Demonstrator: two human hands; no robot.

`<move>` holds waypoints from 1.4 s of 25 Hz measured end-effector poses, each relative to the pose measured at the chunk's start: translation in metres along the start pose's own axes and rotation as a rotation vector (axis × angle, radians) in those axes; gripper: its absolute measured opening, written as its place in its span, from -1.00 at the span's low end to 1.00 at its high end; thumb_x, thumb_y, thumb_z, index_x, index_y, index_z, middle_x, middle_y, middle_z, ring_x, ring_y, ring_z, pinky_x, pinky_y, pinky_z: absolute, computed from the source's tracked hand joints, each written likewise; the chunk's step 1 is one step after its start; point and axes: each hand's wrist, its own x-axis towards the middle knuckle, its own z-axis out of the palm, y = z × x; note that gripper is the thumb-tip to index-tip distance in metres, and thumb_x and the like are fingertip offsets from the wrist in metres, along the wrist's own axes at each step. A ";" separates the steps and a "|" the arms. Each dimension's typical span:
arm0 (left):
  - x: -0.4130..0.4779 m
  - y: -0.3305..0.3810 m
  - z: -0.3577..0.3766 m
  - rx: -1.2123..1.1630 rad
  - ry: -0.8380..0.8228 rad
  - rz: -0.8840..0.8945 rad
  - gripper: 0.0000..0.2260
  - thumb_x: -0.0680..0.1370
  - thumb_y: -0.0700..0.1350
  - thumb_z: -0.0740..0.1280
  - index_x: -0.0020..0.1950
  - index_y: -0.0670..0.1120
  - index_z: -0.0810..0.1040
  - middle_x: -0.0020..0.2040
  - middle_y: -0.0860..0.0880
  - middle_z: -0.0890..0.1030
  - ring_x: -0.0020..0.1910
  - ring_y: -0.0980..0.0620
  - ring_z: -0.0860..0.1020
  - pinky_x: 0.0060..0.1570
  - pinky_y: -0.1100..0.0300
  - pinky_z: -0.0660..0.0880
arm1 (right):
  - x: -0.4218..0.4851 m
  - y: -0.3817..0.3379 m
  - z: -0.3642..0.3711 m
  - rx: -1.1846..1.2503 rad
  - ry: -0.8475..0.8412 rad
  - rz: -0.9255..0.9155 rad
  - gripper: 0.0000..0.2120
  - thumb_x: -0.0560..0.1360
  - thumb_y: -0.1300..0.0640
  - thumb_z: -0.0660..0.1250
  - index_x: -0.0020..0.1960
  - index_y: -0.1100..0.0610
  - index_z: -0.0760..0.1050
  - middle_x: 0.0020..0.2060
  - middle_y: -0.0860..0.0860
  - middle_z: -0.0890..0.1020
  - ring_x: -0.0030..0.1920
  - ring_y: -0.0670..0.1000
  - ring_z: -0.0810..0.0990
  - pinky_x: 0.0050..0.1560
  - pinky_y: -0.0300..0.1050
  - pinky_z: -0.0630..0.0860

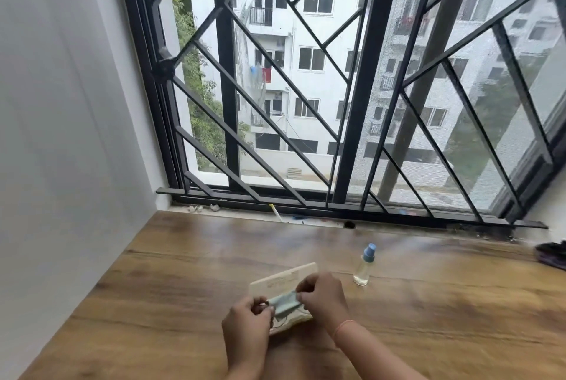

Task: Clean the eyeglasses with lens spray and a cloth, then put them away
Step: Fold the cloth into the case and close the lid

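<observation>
Low in the middle of the wooden table (171, 294), both my hands meet over an open cream glasses case (283, 280). My left hand (246, 329) pinches what looks like the dark frame of the eyeglasses (269, 307), which are mostly hidden. My right hand (321, 297) grips a pale blue-green cloth (286, 303) folded around them. A small clear spray bottle (364, 266) with a blue cap stands upright to the right of the case, apart from both hands.
A barred window (337, 89) rises behind the table, with small bits of litter along its sill (275, 214). A white wall (61, 134) borders the left side. A dark bundle of fabric (551, 254) lies at the table's far right edge.
</observation>
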 end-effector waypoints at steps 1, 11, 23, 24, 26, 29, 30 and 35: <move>0.000 -0.001 0.000 0.004 0.006 0.003 -0.87 0.28 -0.23 0.51 -0.23 -0.06 0.68 -0.36 -0.03 0.69 -0.31 -0.01 0.67 -0.12 0.01 0.62 | -0.001 0.002 0.002 -0.018 0.008 -0.012 -0.84 0.31 0.29 0.36 -0.18 0.16 0.68 -0.21 0.10 0.72 -0.27 -0.12 0.56 -0.20 -0.34 0.49; -0.001 -0.002 0.001 0.145 0.024 0.052 -0.81 0.30 -0.14 0.51 -0.11 0.00 0.66 -0.30 0.07 0.66 -0.18 0.02 0.64 -0.09 0.26 0.51 | -0.005 0.010 0.003 -0.161 0.172 -0.178 -0.82 0.34 0.15 0.45 -0.05 0.07 0.63 -0.08 0.00 0.61 -0.03 -0.01 0.56 -0.07 -0.34 0.37; -0.001 -0.007 0.000 0.299 0.097 -0.003 -0.76 0.24 0.16 0.48 -0.44 0.07 0.50 -0.36 0.10 0.59 -0.24 0.00 0.58 -0.30 0.26 0.38 | -0.007 -0.011 -0.001 -0.570 0.284 -0.783 -0.83 0.10 0.16 0.55 -0.42 0.09 0.57 -0.37 -0.03 0.59 -0.28 0.03 0.58 -0.35 -0.20 0.56; -0.002 -0.008 -0.001 0.309 0.116 -0.022 -0.71 0.21 0.21 0.47 -0.44 0.04 0.50 -0.35 0.09 0.57 -0.25 -0.02 0.56 -0.30 0.25 0.36 | -0.009 -0.006 -0.002 -0.559 0.274 -0.823 -0.83 0.09 0.17 0.55 -0.42 0.09 0.55 -0.37 -0.05 0.60 -0.28 0.02 0.59 -0.35 -0.22 0.55; 0.000 -0.014 -0.003 0.290 0.125 -0.040 -0.65 0.20 0.21 0.50 -0.45 -0.02 0.48 -0.32 0.04 0.60 -0.24 -0.06 0.57 -0.29 0.23 0.39 | -0.017 0.007 -0.001 -0.563 0.247 -0.873 -0.81 0.09 0.14 0.54 -0.41 0.07 0.53 -0.37 -0.08 0.62 -0.30 -0.01 0.59 -0.34 -0.24 0.54; 0.005 -0.024 -0.003 0.156 0.106 -0.028 -0.74 0.22 -0.02 0.57 -0.43 -0.04 0.50 -0.41 0.01 0.62 -0.38 -0.05 0.61 -0.30 0.16 0.55 | -0.029 0.024 0.003 -0.530 0.272 -0.911 -0.87 0.21 0.12 0.51 -0.35 0.06 0.56 -0.32 -0.11 0.66 -0.31 -0.02 0.59 -0.31 -0.25 0.53; 0.006 -0.028 -0.003 0.095 0.109 -0.030 -0.78 0.24 -0.11 0.56 -0.40 -0.04 0.52 -0.41 -0.02 0.63 -0.42 -0.02 0.62 -0.31 0.10 0.60 | -0.030 0.027 0.004 -0.519 0.296 -0.926 -0.91 0.26 0.12 0.48 -0.33 0.07 0.57 -0.30 -0.11 0.67 -0.31 -0.02 0.59 -0.29 -0.25 0.53; 0.015 -0.047 0.001 -0.094 0.136 -0.127 -0.87 0.45 -0.32 0.34 -0.19 -0.10 0.59 -0.18 -0.20 0.68 -0.36 -0.06 0.67 -0.28 -0.08 0.64 | -0.027 0.046 0.011 -0.520 0.388 -1.012 -0.92 0.41 0.15 0.34 -0.24 0.08 0.60 -0.22 -0.07 0.67 -0.26 -0.01 0.58 -0.21 -0.21 0.53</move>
